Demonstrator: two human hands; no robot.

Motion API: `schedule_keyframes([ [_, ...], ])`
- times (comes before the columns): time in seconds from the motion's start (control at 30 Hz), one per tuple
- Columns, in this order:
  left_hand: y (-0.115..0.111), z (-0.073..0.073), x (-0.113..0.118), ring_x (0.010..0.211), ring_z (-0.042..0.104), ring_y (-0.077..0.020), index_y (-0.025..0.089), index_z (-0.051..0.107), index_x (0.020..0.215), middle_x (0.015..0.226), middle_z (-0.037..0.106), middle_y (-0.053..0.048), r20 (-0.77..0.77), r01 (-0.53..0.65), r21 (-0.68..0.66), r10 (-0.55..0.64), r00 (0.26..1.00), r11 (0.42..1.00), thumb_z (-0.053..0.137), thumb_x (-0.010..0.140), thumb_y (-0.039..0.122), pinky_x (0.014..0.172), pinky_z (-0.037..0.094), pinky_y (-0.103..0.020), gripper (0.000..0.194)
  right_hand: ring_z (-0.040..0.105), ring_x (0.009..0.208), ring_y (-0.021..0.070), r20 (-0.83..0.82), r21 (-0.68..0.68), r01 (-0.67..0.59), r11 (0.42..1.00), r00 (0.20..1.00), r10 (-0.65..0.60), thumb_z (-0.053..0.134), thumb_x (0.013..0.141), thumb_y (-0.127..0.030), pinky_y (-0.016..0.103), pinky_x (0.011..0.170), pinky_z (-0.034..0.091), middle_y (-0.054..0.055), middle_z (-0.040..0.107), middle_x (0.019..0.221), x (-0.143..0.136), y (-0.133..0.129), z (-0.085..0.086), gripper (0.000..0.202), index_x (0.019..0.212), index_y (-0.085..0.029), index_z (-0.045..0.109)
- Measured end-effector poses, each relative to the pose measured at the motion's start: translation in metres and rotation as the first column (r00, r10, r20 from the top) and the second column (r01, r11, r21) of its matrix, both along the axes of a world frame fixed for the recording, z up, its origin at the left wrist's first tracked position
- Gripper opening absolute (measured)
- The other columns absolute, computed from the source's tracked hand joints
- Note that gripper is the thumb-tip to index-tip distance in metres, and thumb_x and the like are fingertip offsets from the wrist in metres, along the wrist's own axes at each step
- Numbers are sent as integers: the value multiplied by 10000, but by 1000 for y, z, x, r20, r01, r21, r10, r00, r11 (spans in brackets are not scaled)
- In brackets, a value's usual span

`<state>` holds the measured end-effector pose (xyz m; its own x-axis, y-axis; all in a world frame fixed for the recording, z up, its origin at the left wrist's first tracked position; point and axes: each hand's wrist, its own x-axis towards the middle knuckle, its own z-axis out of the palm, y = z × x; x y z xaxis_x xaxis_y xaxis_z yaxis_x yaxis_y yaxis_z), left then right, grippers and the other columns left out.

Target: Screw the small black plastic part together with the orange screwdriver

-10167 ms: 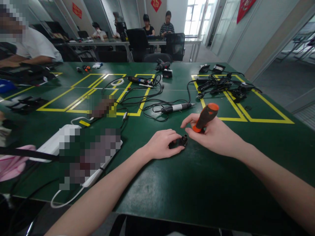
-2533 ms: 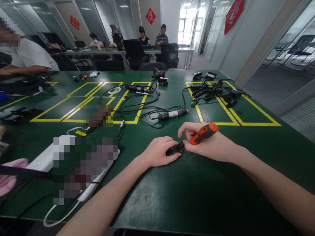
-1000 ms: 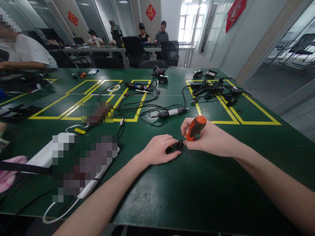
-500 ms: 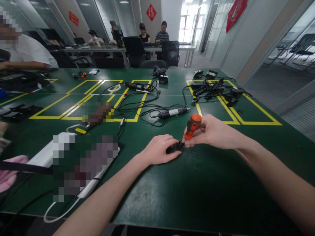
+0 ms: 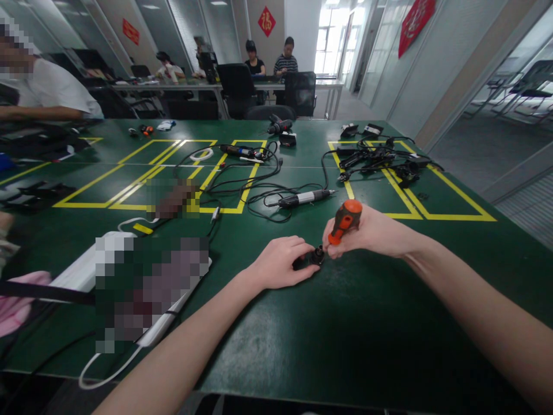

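Note:
My left hand (image 5: 285,262) rests on the green table and pinches a small black round part (image 5: 317,257) between thumb and fingers. A narrow dark piece stands up from the part's top. In my right hand (image 5: 371,230) is a screwdriver (image 5: 347,219) with an orange and dark grey handle, tilted with its butt up and to the right. Its tip is hidden by my fingers, close to the right side of the black part. Whether the tip touches the part I cannot tell.
Beyond my hands lies a grey and black electric screwdriver (image 5: 305,199) with its cable. A heap of black cabled parts (image 5: 367,155) is at the back right. White power strips (image 5: 162,323) lie on the left. A person in white (image 5: 64,89) sits at far left.
My right hand has tipped the screwdriver further over, its handle leaning more to the right and its lower end drawn off the top of the black part. The left hand keeps its hold.

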<state>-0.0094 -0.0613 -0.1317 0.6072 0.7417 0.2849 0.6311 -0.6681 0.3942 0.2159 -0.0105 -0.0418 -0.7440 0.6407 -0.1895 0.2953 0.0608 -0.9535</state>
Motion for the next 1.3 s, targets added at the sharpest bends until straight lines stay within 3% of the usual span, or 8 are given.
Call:
schedule_keyframes([
  [0.2,1,-1,-1,780,625,-174,177,665,961,851,668,-33,12,9,-11,-9,1000,1000,604,958,427,685,459,-290,257,715,752,161,-146,-134,-40,990,989,20,881,719,-336,313,739,568,60,796,885,0,2,-7,370,998,-147,727],
  [0.4,1,-3,0,786,624,-169,177,681,1041,868,672,-30,11,5,-1,-5,1000,1000,612,962,421,683,448,-280,266,616,571,100,-277,-5,260,966,928,-251,871,741,-327,246,611,492,23,785,779,12,15,-7,373,905,-198,562],
  [0.47,1,-3,0,794,628,-170,180,683,1047,876,674,-32,5,2,-2,-2,1000,1000,613,962,427,684,448,-278,271,631,601,114,-198,86,298,951,940,-277,852,754,-332,250,614,488,32,775,759,17,19,-14,333,868,-187,575],
  [0.63,1,-2,-1,790,626,-169,179,689,1032,874,673,-29,-1,-9,-4,9,1000,1000,621,959,439,675,443,-280,278,656,635,162,165,312,161,936,961,-220,717,836,-304,286,623,487,30,733,707,21,15,-47,161,882,-158,668],
  [0.8,1,-3,-2,793,635,-172,181,696,1041,884,684,-34,15,-18,-9,18,1000,1000,623,960,450,677,453,-279,290,683,783,211,387,675,-92,732,889,-244,648,886,-238,341,750,506,63,747,867,22,6,-62,130,861,-189,765],
  [0.9,0,-5,-2,791,643,-170,182,703,1055,903,694,-38,59,-20,-25,21,998,999,634,955,450,687,468,-277,295,687,1062,288,294,742,-62,668,925,-241,682,889,-280,452,956,512,120,720,1197,23,-3,-60,127,915,-204,779],
  [1.07,-1,-6,-1,784,636,-163,181,701,1123,901,689,-36,95,-12,-46,16,995,999,630,962,416,680,468,-266,293,649,1174,262,16,576,35,817,998,-54,758,862,-334,462,1048,498,105,698,1246,18,-18,-66,330,1166,-213,715],
  [1.3,-1,-6,0,820,655,-164,186,707,1135,937,706,-48,187,-65,-41,71,980,997,608,987,415,726,495,-273,290,670,1172,263,-283,386,326,863,932,-226,816,811,-394,461,1057,504,103,728,1221,5,-27,-85,285,1019,-212,750],
])
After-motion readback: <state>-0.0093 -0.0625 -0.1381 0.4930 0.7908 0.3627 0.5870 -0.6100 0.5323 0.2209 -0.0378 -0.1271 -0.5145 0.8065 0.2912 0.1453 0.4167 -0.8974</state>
